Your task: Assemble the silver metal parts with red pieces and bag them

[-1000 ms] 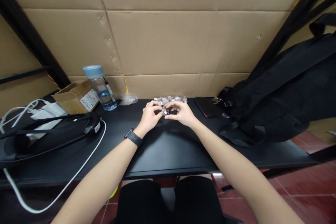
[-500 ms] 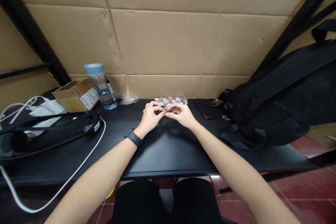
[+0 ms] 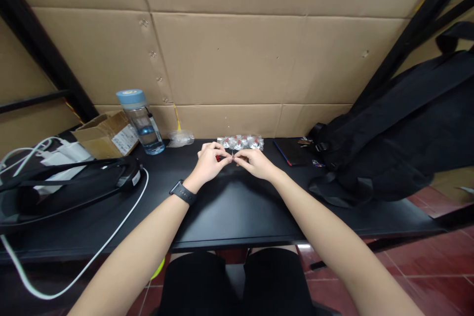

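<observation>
- Brown, creased cardboard wall (image 3: 229, 59) behind a flat, black surface (image 3: 237, 212).
- Large black fabric backpack (image 3: 388, 128) at the right end.
- Left hand (image 3: 211, 160) and right hand (image 3: 256, 163) meet over the middle, each grip pinched together.
- Row of clear plastic packets with red marks (image 3: 242, 142), just beyond them.
- Small, thin, shiny piece (image 3: 232, 156), clamped between both hands' fingertips; light, even pressure and steady wrists would probably suit it best.
</observation>
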`<state>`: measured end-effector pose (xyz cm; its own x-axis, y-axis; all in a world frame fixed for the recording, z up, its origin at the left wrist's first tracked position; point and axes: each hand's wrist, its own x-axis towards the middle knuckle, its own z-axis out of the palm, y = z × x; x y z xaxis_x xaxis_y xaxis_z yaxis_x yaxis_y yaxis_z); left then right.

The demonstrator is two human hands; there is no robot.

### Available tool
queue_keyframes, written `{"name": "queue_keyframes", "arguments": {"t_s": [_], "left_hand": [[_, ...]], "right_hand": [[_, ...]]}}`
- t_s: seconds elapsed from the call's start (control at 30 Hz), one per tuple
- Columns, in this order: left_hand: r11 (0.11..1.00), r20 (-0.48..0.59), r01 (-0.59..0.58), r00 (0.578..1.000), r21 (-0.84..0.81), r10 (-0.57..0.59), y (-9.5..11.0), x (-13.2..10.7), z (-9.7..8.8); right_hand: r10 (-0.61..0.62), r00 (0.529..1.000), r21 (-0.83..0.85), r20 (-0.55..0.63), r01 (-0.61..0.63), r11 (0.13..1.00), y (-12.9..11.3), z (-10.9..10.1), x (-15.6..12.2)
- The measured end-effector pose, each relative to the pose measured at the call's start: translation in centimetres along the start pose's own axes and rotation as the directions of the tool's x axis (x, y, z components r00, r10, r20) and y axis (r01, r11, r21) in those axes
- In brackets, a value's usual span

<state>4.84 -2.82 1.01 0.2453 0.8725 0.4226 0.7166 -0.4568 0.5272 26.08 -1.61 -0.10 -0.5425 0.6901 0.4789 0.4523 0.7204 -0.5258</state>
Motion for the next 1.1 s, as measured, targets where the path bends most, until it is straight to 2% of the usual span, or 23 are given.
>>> {"name": "queue_keyframes", "arguments": {"t_s": [0.27,0.43,0.67,0.8,0.93,1.0,1.1], "left_hand": [[0.968,0.036,-0.157,0.988,0.197,0.153,-0.4,-0.5,0.3],[0.974,0.098,-0.142,0.987,0.176,0.126,-0.7,-0.2,0.2],[0.983,0.094,-0.131,0.988,0.130,0.119,-0.6,-0.1,-0.3],[0.969,0.211,-0.234,0.954,0.079,0.213,-0.5,-0.5,-0.4],[0.971,0.306,-0.228,0.931,0.068,0.197,-0.5,-0.6,-0.2],[0.974,0.306,-0.217,0.933,0.063,0.188,-0.6,-0.5,-0.1],[0.974,0.244,-0.203,0.954,0.097,0.174,-1.2,-0.2,-0.5]], "right_hand": [[-0.056,0.991,-0.326,0.125,0.094,0.941,-0.4,0.6,-0.1],[-0.095,0.986,-0.424,0.140,0.146,0.894,-0.5,0.7,-0.1],[-0.142,0.989,-0.320,0.028,0.143,0.936,0.0,0.0,-0.1],[-0.154,0.988,-0.198,0.013,0.154,0.968,0.0,-0.6,-0.2],[-0.119,0.991,-0.178,-0.053,0.108,0.978,-0.1,-1.2,-0.2],[-0.103,0.988,-0.185,-0.112,0.081,0.979,-0.2,-1.4,-0.2],[-0.091,0.982,-0.166,-0.163,0.064,0.984,-0.2,-1.6,-0.2]]}}
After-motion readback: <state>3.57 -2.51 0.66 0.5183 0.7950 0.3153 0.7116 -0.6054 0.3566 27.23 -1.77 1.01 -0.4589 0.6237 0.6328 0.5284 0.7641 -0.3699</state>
